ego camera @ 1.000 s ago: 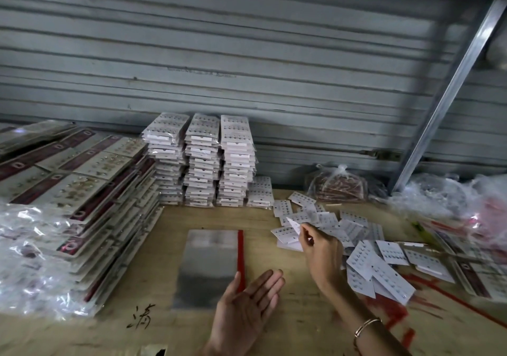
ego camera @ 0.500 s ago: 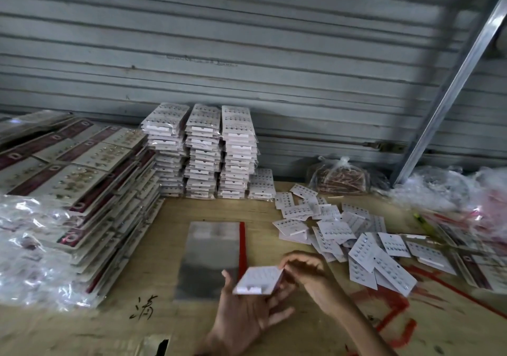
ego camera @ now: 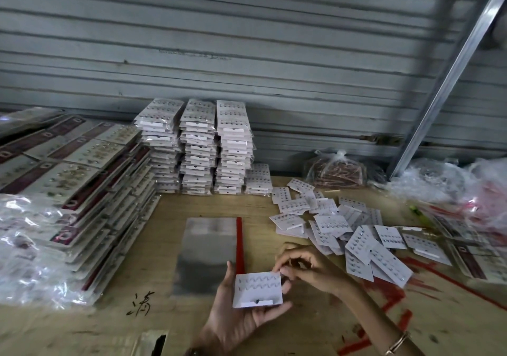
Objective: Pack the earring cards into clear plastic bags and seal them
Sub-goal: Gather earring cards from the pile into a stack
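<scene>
A white earring card (ego camera: 258, 290) lies back side up in the palm of my left hand (ego camera: 236, 317), its thumb along the card's left edge and fingers under it. My right hand (ego camera: 307, 266) hovers at the card's upper right corner, fingertips curled and pinching that corner. A stack of clear plastic bags (ego camera: 208, 254) with a red strip on the right edge lies flat on the table just beyond my left hand. Loose earring cards (ego camera: 354, 235) are scattered to the right.
Tall stacks of bagged earring cards (ego camera: 197, 147) stand at the back against a metal shutter. Larger bagged card packs (ego camera: 74, 191) pile up on the left. Tied plastic bags (ego camera: 337, 169) and crumpled plastic (ego camera: 450, 183) sit at the right. A wooden table (ego camera: 301, 336) carries everything.
My right hand picked a card from the scattered pile and brought it to my left palm. My left hand now holds the card, turned back side up.
</scene>
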### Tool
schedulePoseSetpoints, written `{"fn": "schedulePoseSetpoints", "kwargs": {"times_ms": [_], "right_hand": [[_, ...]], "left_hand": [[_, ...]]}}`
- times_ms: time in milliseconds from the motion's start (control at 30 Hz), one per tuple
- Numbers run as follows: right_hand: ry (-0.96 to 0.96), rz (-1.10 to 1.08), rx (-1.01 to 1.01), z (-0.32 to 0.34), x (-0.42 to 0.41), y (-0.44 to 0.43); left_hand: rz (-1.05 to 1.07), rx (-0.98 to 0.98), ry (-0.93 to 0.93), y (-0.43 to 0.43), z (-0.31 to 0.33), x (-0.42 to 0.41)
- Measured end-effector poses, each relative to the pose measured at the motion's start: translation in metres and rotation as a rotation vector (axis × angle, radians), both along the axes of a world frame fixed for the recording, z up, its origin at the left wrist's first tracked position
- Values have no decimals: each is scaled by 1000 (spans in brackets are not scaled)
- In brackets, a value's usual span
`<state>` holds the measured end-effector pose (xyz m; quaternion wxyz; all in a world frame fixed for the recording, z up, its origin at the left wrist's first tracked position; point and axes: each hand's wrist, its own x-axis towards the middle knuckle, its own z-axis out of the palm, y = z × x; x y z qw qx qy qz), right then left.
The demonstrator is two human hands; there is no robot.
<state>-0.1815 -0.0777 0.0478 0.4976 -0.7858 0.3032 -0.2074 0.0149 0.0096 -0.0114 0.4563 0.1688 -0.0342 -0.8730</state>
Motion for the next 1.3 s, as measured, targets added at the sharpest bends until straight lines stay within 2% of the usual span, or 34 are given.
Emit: {"fn": "schedulePoseSetpoints", "kwargs": {"times_ms": [233, 333, 433, 500, 700, 833, 933, 1067, 1200, 1300], "right_hand": [[-45, -473, -201, -22, 3, -30], [105, -636, -388, -33, 12, -44], [428, -676, -634, -40, 20, -57], [571, -679, -731, -42, 25, -63], [670, -655, -804, -42, 42, -70], [632, -716, -815, -39, 42, -68], [576, -781, -732, -32, 39, -66], [428, -880, -596, -26, 34, -64], [237, -955, -599, -27, 30, -63], [25, -1005, -582, -28, 27, -59]], "left_hand": [[35, 5, -72, 0, 12, -5], [44, 5, -82, 0, 15, -6], [57, 12, -102, 1, 15, -6], [61, 27, -110, 0, 15, -6], [70, 72, -139, -1, 14, -5], [72, 80, -151, -1, 13, -5], [68, 64, -133, 0, 13, -6], [67, 45, -120, 0, 12, -6], [72, 26, -113, 0, 12, -6], [75, 10, -108, 1, 11, -6]]}}
